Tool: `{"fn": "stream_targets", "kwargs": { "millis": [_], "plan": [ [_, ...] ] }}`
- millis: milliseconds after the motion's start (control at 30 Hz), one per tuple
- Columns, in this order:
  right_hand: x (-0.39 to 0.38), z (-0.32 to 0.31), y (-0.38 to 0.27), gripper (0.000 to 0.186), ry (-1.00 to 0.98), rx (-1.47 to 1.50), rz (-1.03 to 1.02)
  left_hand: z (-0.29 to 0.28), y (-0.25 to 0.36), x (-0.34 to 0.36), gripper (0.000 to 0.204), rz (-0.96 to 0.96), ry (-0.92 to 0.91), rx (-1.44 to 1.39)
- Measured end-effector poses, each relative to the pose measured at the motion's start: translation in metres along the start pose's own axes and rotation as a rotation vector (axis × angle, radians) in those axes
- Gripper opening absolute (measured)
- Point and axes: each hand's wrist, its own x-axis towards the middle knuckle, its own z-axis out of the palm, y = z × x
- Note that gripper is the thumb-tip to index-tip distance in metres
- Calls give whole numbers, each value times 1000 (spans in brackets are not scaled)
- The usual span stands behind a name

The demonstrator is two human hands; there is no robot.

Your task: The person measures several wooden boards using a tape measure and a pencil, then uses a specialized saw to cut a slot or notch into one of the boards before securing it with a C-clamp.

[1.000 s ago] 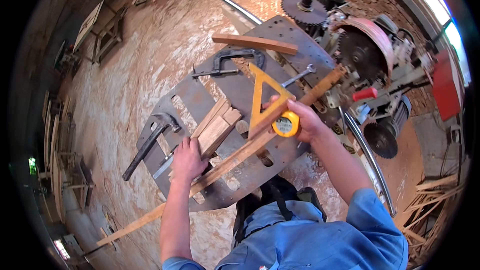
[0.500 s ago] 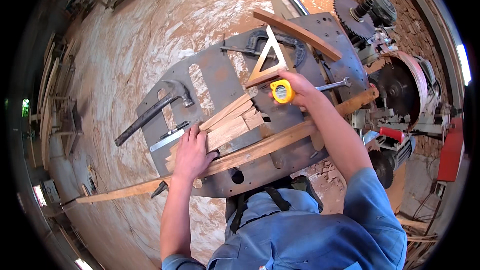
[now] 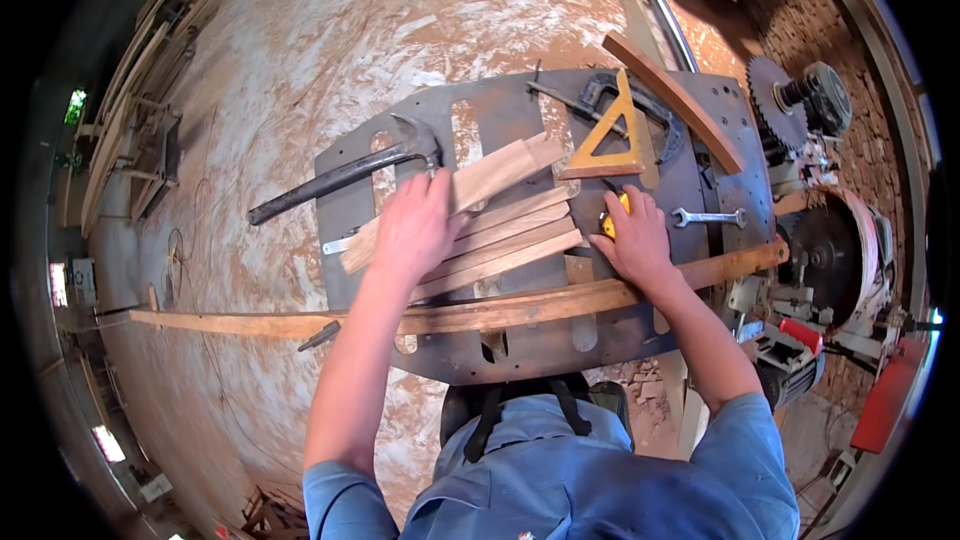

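My left hand [image 3: 415, 225] is closed over a wide pale wooden strip [image 3: 500, 175], its fingers over the far edge. Several narrower wooden strips [image 3: 510, 240] fan out beside it on the grey metal table [image 3: 540, 342]. To the right, my right hand [image 3: 640, 238] is curled around a yellow tape measure [image 3: 610, 218], low over the tabletop and partly covering it. Just beyond that hand lies a triangular set square [image 3: 602, 171] with a wooden base. A combination wrench [image 3: 710, 217] rests right of my right hand.
A hammer [image 3: 330, 182] lies at the far left, near a metal ruler [image 3: 336, 246]. A long wooden bar [image 3: 520, 310] crosses the table's near side. A C-clamp [image 3: 672, 130] and a reddish wooden bar [image 3: 680, 105] lie far right. Machinery with a circular saw blade [image 3: 775, 100] stands at right.
My right hand has brought the tape measure down toward the table, beside the strips. My left hand has moved up the pile, and the wide strip is now separated from the others. The view has shifted.
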Motion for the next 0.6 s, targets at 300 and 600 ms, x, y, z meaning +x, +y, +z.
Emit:
{"fn": "stream_targets", "kwargs": {
  "millis": [300,600],
  "plan": [
    [-21,-33,-18,71,203,175,88,67,19,66,42,65,201,34],
    [-77,-32,-163,21,238,785,205,-24,-49,-159,38,197,401,-505]
  ]
}}
